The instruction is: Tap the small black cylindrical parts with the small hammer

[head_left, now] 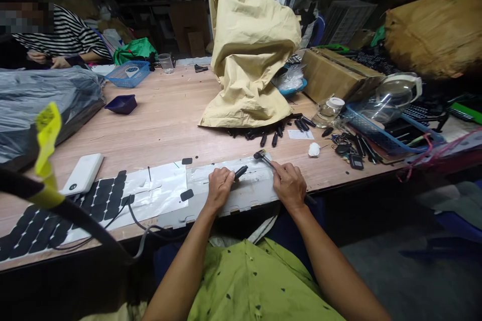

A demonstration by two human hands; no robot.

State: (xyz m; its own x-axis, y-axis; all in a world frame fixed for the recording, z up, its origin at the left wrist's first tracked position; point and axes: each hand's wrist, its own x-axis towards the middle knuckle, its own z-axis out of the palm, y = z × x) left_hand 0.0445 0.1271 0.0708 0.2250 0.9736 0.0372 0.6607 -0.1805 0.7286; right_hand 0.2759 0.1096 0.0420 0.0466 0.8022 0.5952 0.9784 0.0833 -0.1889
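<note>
My left hand (220, 186) is closed around a short black cylindrical piece (241, 173), whose end sticks out past the thumb to the right. In my right hand (290, 184) is what looks like a small hammer (266, 160), with a dark head and a thin metal shaft pointing left. Its head is raised a little beyond the black piece, apart from it. Both hands are over a pale grey board (248, 194) along the table's near edge. A white sheet (158, 184) with black stickers adjoins it on the left.
A large tan paper sack (250, 55) stands behind my hands, with several black pieces (263, 139) at its base. Rightward are a glass jar (327, 114), keys (344, 145) and a blue basket (387, 135). A white power bank (83, 173) and hanging cable (86, 223) are leftward. Another person (71, 35) sits across.
</note>
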